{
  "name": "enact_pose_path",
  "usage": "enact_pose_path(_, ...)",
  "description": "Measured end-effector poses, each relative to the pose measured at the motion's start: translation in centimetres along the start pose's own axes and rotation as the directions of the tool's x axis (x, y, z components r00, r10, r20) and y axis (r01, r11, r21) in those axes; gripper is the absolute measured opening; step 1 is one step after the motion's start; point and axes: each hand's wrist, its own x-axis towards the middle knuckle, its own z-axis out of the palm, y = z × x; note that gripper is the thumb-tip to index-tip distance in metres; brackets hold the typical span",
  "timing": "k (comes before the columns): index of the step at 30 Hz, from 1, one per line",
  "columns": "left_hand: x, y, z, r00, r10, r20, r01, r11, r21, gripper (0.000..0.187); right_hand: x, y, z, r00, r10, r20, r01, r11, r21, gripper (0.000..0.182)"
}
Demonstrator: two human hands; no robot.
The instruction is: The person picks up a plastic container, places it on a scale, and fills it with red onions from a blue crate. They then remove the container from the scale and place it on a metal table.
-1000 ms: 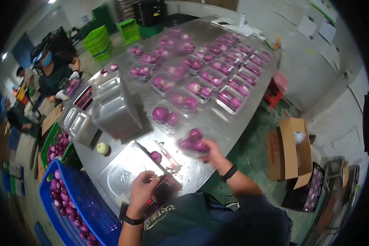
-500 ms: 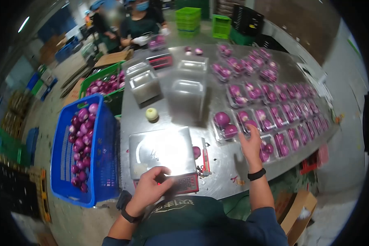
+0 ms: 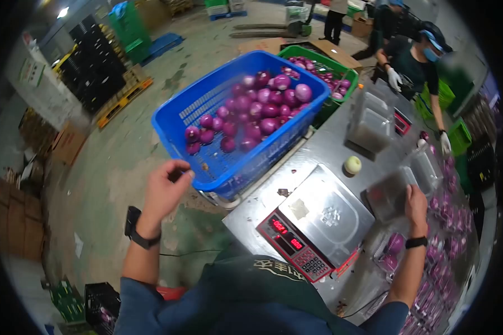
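My left hand (image 3: pixel 169 188) is over the floor beside the near corner of a blue crate (image 3: pixel 232 187), fingers loosely curled, thumb apart, nothing in it. Inside the crate lie many red onions (image 3: pixel 271 110). My right hand (image 3: pixel 416 207) is at a stack of clear plastic containers (image 3: pixel 387 195), its fingers closed on the near edge of one. Between my hands stands a weighing scale (image 3: pixel 327 215) with a bare metal plate and red lit digits. Just past the scale sits a peeled, pale onion (image 3: pixel 352 164).
Packed onion boxes (image 3: pixel 441 268) cover the table's right side. Another stack of containers (image 3: pixel 371 125) stands further back. A green crate of onions (image 3: pixel 332 84) adjoins the blue one. Across the table a person (image 3: pixel 416 61) in white gloves leans over. Pallets and cartons line the left.
My view has swung left. My right hand has left the packed onion boxes for the empty container stack. My left hand has moved from the scale's front to beside the blue crate.
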Motion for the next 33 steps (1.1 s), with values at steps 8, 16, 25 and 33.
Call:
enact_pose_path(8, 17.2, -5.8, -4.4, 0.978, 0.121, 0.169, -0.191, 0.845, 0.500, 0.027, 0.7, 1.4, 0.0, 0.963, 0.269, 0.035, -0.257, 0.865, 0.430, 0.029)
enact_pose_path(16, 30.5, -15.3, 3.4, 0.817, -0.180, 0.548, -0.412, 0.484, 0.772, 0.043, -8.2, -15.5, 0.8, 0.995, -0.067, -0.080, 0.082, 0.976, 0.201, 0.027)
enact_pose_path(25, 34.8, -24.5, 10.9, 0.697, -0.293, 0.654, -0.576, 0.314, 0.754, 0.037, -14.3, -30.7, 3.2, 0.941, -0.037, 0.336, -0.050, 0.968, 0.247, 0.039)
enact_pose_path(33, 37.7, -22.5, 9.9, 0.636, -0.134, 0.760, -0.317, 0.853, 0.416, 0.040, -9.1, -35.1, 1.9, 0.982, 0.083, 0.171, -0.158, 0.857, 0.490, 0.036)
